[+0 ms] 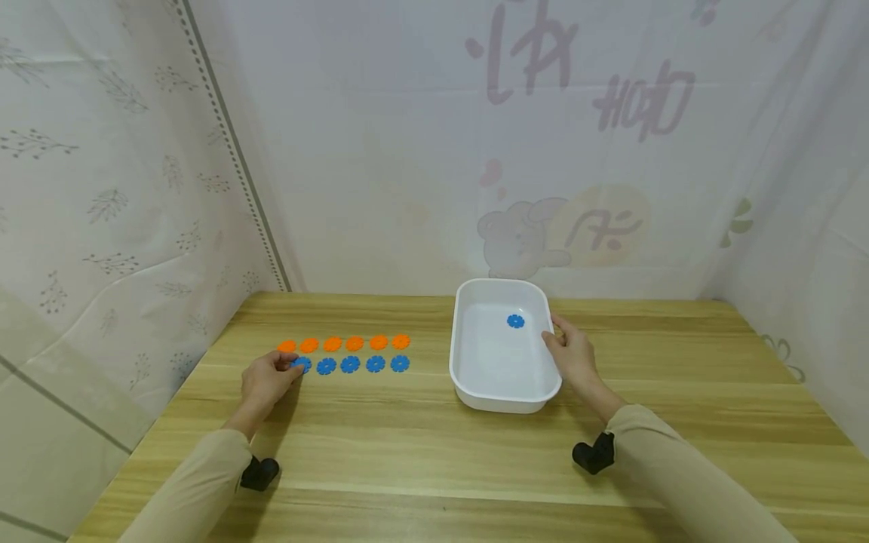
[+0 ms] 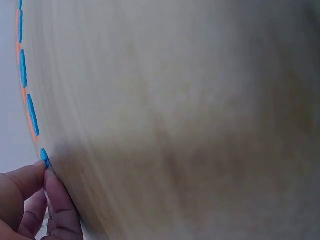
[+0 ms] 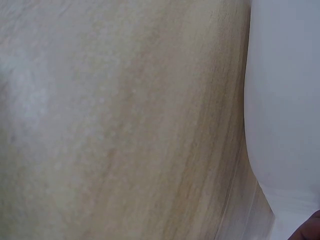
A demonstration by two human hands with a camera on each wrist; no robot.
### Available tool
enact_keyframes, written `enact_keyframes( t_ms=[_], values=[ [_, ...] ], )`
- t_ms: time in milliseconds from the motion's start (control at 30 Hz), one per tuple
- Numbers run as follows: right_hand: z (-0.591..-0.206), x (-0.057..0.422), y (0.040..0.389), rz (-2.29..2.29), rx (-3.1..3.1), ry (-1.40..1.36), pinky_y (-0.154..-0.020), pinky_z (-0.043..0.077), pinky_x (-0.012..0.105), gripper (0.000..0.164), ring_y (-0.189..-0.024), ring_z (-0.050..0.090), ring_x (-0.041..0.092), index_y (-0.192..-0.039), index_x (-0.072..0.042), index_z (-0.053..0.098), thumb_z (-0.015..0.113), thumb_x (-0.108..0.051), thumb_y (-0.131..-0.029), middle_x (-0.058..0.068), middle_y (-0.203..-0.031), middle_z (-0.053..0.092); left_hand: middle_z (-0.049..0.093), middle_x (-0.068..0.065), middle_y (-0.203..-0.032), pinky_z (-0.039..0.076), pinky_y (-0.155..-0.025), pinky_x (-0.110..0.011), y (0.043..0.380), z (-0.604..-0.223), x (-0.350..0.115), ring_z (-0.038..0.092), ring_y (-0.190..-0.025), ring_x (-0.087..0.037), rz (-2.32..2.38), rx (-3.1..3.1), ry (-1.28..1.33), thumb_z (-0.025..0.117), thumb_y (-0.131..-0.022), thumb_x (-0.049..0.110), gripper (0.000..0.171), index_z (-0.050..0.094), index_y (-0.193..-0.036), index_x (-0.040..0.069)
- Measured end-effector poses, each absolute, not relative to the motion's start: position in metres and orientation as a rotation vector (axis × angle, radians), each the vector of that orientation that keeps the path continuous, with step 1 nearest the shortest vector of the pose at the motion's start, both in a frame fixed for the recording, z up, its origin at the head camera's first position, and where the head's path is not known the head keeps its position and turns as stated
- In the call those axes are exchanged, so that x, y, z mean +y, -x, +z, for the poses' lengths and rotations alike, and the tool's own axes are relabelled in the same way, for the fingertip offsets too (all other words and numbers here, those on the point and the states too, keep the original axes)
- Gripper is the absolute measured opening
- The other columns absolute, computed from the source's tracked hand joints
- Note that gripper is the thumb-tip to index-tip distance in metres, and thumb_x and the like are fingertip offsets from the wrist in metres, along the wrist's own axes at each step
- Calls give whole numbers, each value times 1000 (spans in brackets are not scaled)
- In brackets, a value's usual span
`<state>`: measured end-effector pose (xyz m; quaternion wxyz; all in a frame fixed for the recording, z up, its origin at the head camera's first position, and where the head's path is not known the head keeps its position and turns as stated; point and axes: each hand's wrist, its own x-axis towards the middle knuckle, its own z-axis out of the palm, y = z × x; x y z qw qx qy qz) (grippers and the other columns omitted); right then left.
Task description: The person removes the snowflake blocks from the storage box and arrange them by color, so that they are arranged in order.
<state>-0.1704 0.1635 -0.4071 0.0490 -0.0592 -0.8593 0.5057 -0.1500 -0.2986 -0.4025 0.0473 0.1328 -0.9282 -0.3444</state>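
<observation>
My left hand [image 1: 266, 380] pinches a blue notched plastic disc [image 2: 44, 157] between thumb and fingertips, at the left end of a row of several blue discs [image 1: 350, 364]. Just behind that row runs a second one of several orange discs [image 1: 354, 343], its leftmost piece close to my fingers. On the right, a white rectangular tub [image 1: 462, 383] stands on the table, and one blue disc [image 1: 516, 321] lies inside it near the back. My right hand [image 1: 574, 353] grips the tub's right rim, thumb over the edge; the right wrist view shows the tub's outer wall [image 3: 285, 100] and a fingertip.
The wooden table [image 1: 380, 467] spreads under everything. Pale printed curtains [image 1: 380, 151] hang behind it and along both sides. A black wrist mount [image 1: 258, 473] sits at the left cuff, and another mount [image 1: 594, 454] at the right.
</observation>
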Motion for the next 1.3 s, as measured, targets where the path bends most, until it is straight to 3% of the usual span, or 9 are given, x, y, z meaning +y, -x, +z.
enact_keyframes(
  t_ms=[233, 667, 867, 1033, 1133, 1300],
  values=[
    [-407, 164, 170, 1537, -2621, 169, -57, 52, 28, 49, -72, 60, 28, -143, -2, 37, 49, -16, -98, 23, -83, 59, 63, -19, -94, 42, -60, -22, 151, -403, -299, 57, -84, -27, -1036, -2830, -396, 66, -86, 13, 30, 62, -109, -7],
    [-407, 164, 170, 1560, -2591, 173, -55, 53, 29, 47, -65, 60, 23, -140, 1, 40, 51, -13, -97, 22, -78, 59, 62, -24, -105, 43, -65, -24, 152, -402, -302, 58, -91, -33, -1038, -2858, -365, 64, -88, 19, 37, 59, -113, -8],
    [-406, 165, 171, 1561, -2594, 165, -57, 53, 28, 48, -70, 62, 24, -141, 2, 38, 50, -13, -97, 24, -82, 61, 57, -11, -100, 43, -59, -22, 157, -387, -293, 52, -78, -16, -1145, -2777, -378, 61, -91, 22, 37, 57, -119, -1],
    [-407, 165, 171, 1576, -2590, 186, -58, 54, 29, 48, -72, 63, 26, -141, 0, 38, 50, -14, -97, 24, -85, 61, 53, 0, -94, 49, -63, -18, 164, -365, -264, 52, -73, -5, -1486, -2699, -261, 58, -93, 21, 43, 50, -128, -3],
    [-407, 165, 172, 1583, -2588, 186, -58, 54, 29, 48, -70, 62, 24, -141, 0, 38, 50, -14, -97, 23, -83, 60, 51, 4, -94, 50, -70, -18, 168, -354, -242, 52, -76, -3, -1667, -2667, -215, 57, -94, 21, 45, 47, -131, -2],
    [-408, 164, 173, 1569, -2586, 184, -57, 54, 29, 47, -68, 62, 24, -141, 1, 39, 50, -13, -97, 22, -81, 60, 49, 4, -95, 47, -68, -17, 176, -342, -204, 50, -78, -5, -1829, -2624, -120, 56, -95, 19, 41, 48, -131, 1]
  ],
)
